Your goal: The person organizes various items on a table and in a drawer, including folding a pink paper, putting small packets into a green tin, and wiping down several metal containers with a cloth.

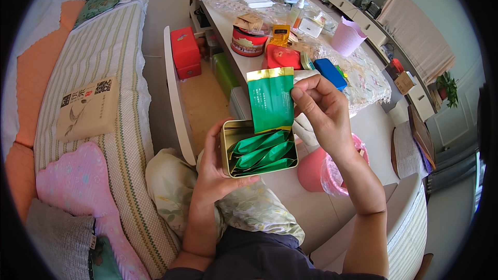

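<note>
My left hand (218, 171) grips a rectangular gold-coloured tin (237, 126) from its left side and below, with its open top facing me. Several green foil sachets (264, 149) with gold edges stand packed inside. Between the thumb and fingers of my right hand (323, 112) is one more green foil sachet (271, 97), held upright by its right edge. It bears small white writing and has a gold top band. Its lower end overlaps the tin's far rim; whether it touches the rim I cannot tell.
An open drawer (206, 97) holds a red box (186, 52) and a green box (225, 72). On the table stand a round red tin (249, 42), a blue case (330, 74) and a lilac bin (347, 37). A pink lined bin (315, 171) is at right; a paper-wrapped package (88, 111) lies on the sofa.
</note>
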{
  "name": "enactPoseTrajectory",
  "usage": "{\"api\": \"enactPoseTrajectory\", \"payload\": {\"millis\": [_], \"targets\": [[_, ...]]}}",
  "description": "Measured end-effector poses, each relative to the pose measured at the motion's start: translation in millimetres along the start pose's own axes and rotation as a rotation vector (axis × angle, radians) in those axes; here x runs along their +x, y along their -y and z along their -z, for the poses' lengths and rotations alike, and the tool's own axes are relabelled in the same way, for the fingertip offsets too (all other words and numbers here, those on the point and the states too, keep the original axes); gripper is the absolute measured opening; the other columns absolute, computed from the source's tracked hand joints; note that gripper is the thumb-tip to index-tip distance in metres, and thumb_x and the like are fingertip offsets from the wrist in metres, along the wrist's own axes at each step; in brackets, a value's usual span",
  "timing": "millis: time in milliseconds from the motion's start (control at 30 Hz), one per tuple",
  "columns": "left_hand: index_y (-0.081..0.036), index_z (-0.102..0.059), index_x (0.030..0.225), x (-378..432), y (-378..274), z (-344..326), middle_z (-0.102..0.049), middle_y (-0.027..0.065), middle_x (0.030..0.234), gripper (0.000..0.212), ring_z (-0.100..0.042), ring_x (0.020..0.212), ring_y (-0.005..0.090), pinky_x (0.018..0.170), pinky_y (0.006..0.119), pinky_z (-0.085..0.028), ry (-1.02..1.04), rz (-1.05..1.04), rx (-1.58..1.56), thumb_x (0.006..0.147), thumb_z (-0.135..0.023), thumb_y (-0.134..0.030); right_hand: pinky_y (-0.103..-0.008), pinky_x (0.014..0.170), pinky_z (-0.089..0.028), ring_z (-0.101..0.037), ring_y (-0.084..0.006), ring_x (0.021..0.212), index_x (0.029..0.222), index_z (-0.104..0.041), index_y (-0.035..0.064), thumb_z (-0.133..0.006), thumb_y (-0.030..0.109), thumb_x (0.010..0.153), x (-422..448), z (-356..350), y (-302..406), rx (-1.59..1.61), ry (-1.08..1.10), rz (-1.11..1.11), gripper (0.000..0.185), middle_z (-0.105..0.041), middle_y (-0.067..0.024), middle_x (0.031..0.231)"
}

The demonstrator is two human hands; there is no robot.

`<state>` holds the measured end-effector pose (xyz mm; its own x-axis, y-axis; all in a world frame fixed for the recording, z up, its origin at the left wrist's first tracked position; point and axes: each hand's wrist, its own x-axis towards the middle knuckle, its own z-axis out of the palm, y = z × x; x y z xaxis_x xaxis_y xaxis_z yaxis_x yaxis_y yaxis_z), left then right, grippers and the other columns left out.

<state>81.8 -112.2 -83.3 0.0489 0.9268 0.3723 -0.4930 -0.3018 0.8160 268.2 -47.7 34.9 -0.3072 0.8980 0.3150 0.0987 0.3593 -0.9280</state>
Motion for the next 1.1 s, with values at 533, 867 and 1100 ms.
{"api": "enactPoseTrajectory", "payload": {"millis": [533, 867, 1100], "targets": [[-0.003, -0.024, 0.141, -1, 0, -1, -0.044, 0.0124, 0.132, 0.106, -0.047, 0.122, 0.0227, 0.102, 0.036, -0.042, -0.003, -0.01, -0.025, 0.056, -0.087, -0.001, -0.0214, 0.067, -0.048, -0.056, -0.0044, 0.074, 0.101, -0.058, 0.0007, -0.06, 0.016, 0.094, 0, 5, -1, 0.103, 0.045, -0.068, 0.017, -0.062, 0.0002, 0.082], [-0.003, -0.025, 0.14, -1, -5, -2, -0.045, 0.0114, 0.131, 0.105, -0.047, 0.122, 0.022, 0.102, 0.036, -0.041, 0.002, -0.005, -0.027, 0.056, -0.087, -0.001, -0.0242, 0.075, -0.049, -0.06, -0.0079, 0.08, 0.1, -0.061, 0.0022, -0.061, 0.018, 0.093, 1, 13, -3, 0.325, 0.118, -0.166, 0.017, -0.066, -0.0018, 0.089], [-0.003, -0.024, 0.14, 0, -4, -2, -0.044, 0.011, 0.131, 0.105, -0.046, 0.123, 0.0214, 0.103, 0.036, -0.041, -0.003, 0.008, -0.049, 0.056, -0.086, -0.001, -0.0255, 0.077, -0.05, -0.062, -0.0101, 0.083, 0.1, -0.061, 0.0023, -0.061, 0.016, 0.093, -1, 13, -2, 0.368, 0.155, -0.158, 0.015, -0.067, -0.0041, 0.093]]}}
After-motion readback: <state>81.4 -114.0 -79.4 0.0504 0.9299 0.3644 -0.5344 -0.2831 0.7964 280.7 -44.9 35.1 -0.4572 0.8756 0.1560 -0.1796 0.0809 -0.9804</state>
